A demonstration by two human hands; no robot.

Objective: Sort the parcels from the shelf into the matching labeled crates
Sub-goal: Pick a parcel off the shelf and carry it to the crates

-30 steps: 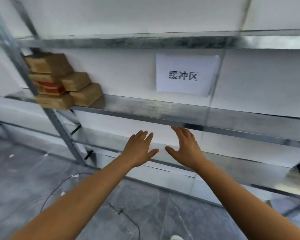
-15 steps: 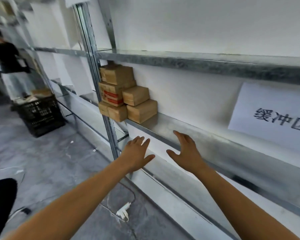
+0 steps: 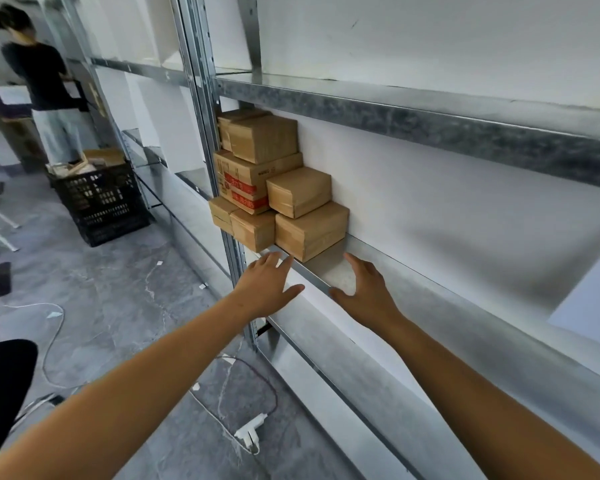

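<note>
Closing in on the parcel stack [image 3: 257, 174]
The left hand [image 3: 267, 285] and right hand [image 3: 364, 292], both spread wide and empty, have shifted left along the shelf [image 3: 430, 292]; the bottom parcel [image 3: 310, 230] now sits just beyond them, so a pick seems next.

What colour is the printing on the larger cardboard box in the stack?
Red bands on the large brown cardboard box, seen best in the head view.

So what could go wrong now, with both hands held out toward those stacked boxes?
The left hand and right hand, both open, are nearest the lowest front box. Another box sits on it, so pulling it out first may topple those above. Also, a plug and cable lie on the floor below the shelf and could catch a foot on the way to the black crate.
</note>
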